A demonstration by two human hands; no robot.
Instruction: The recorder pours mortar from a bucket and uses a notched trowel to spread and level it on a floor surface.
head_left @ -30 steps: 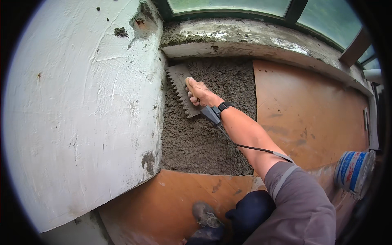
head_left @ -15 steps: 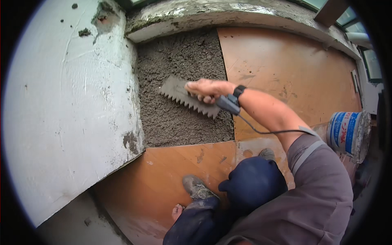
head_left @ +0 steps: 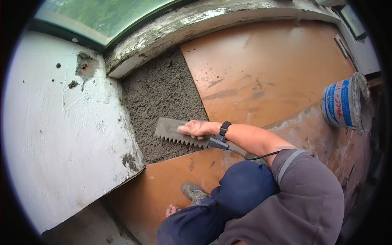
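Observation:
My right hand [head_left: 195,129] is closed on a notched trowel [head_left: 170,128], a flat grey blade with a toothed near edge. The blade lies over the near part of a bed of wet grey mortar [head_left: 155,90], its teeth toward me. A dark band and a grey device with a cable [head_left: 219,143] sit at my right wrist. Of my left hand [head_left: 172,210], only the fingertips show past my left knee, apart and with nothing visible in them; the rest is hidden behind the trouser leg.
Large orange-brown tiles [head_left: 261,73] border the mortar on the right and near side. A white wall panel [head_left: 69,134] stands left, a rough ledge [head_left: 204,20] beneath a window at the back. To the right is a white-and-blue bucket [head_left: 341,103]. My shoe [head_left: 194,192] rests on the near tile.
My right hand has drawn the notched trowel nearer, from the middle of the mortar toward its near edge. The view has shifted, showing more of the window. My left fingertips remain beside the knee.

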